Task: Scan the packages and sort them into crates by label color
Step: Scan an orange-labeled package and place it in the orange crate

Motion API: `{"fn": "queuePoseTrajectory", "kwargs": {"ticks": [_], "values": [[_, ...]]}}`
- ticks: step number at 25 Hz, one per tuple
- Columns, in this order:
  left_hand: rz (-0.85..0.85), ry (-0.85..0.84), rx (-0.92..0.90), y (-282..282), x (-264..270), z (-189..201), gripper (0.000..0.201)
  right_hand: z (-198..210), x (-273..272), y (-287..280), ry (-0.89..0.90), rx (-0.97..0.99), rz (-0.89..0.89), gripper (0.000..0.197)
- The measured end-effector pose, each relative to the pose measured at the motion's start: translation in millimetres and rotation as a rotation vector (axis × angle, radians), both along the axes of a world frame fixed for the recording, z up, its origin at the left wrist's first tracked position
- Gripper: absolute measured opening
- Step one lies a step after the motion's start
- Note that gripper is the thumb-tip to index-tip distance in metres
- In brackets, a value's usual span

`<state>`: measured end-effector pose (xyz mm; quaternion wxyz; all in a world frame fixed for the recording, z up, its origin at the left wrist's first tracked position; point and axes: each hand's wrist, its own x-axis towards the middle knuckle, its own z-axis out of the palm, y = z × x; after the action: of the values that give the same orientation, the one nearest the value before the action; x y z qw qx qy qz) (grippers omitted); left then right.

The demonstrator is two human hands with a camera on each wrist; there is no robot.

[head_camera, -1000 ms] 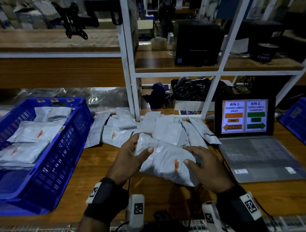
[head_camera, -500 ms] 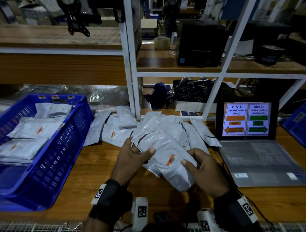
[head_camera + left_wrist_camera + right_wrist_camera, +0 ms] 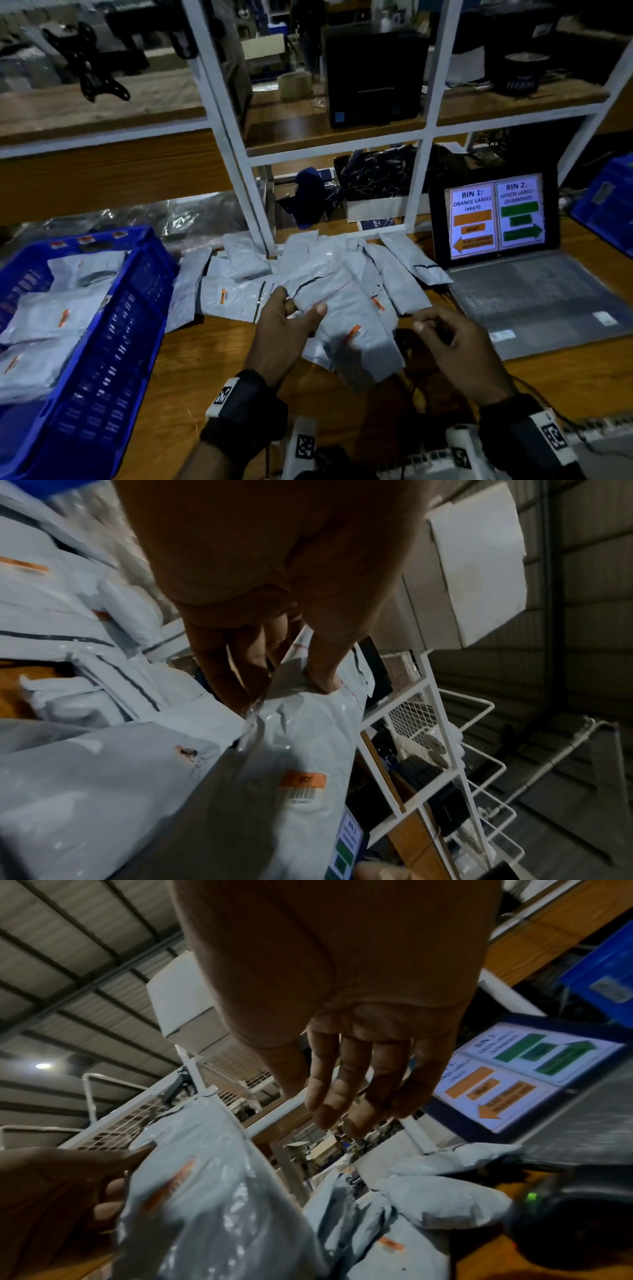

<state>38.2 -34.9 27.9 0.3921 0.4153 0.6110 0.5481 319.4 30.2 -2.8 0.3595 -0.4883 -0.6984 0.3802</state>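
A grey poly package (image 3: 356,329) hangs above the wooden table (image 3: 191,370) in front of the heap of packages (image 3: 308,270), gripped at its upper end. Its label (image 3: 301,785) has an orange band over a barcode; the print on the band is too blurred to read. The left hand (image 3: 284,329) pinches the package's top edge, thumb on the near face and fingers curled behind it. The right hand (image 3: 455,346) is apart from the package, just to its right, holding nothing, fingers loosely bent and spread in the right wrist view.

Other packages in the heap also show small orange labels. To the left stands a blue crate (image 3: 113,342) holding several grey packages with orange labels. To the right, an open laptop (image 3: 534,294) displays a sorting guide on its screen (image 3: 496,216): "BIN 1: ORANGE LABELS (ekart)" with orange blocks and an arrow pointing left, and "BIN 2:" with green blocks and an arrow pointing right; the smaller lines under it are blurred. A second blue crate (image 3: 606,209) shows at the far right edge. A dark scanner (image 3: 561,1221) with a green light lies on the table near the right hand.
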Motion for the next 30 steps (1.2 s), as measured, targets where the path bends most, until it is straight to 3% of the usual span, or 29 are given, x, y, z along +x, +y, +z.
{"fn": "queuePoseTrajectory", "kwargs": {"ticks": [3,6,8,10,13,16,23,30], "values": [[-0.085,0.015,0.028,17.6,2.4,9.6,0.031,-18.5,18.7,3.5,-0.077,-0.010,-0.185,0.009],[-0.073,0.031,0.032,28.0,3.0,5.3,0.025,-45.2,39.2,22.7,-0.438,-0.014,-0.300,0.017],[-0.052,0.041,0.020,31.7,5.5,-2.9,0.023,-65.0,49.6,36.7,-0.571,-0.125,-0.294,0.027],[-0.035,0.036,0.024,34.7,11.5,-7.0,0.019,-76.7,53.0,47.2,-0.593,-0.215,-0.267,0.026],[0.001,-0.004,0.024,42.2,20.2,-7.7,0.013,-76.0,53.5,58.9,-0.665,-0.181,-0.267,0.023],[0.013,-0.053,0.036,48.3,25.2,-6.2,0.022,-72.4,53.7,66.0,-0.752,-0.208,-0.255,0.020],[0.026,-0.138,0.037,56.1,28.3,-7.2,0.023,-73.5,52.9,67.0,-0.601,-0.345,-0.165,0.017],[0.154,-0.081,0.006,59.8,18.1,-16.6,0.026,-7.7,33.6,40.0,-0.121,-0.209,-0.185,0.016]]}}
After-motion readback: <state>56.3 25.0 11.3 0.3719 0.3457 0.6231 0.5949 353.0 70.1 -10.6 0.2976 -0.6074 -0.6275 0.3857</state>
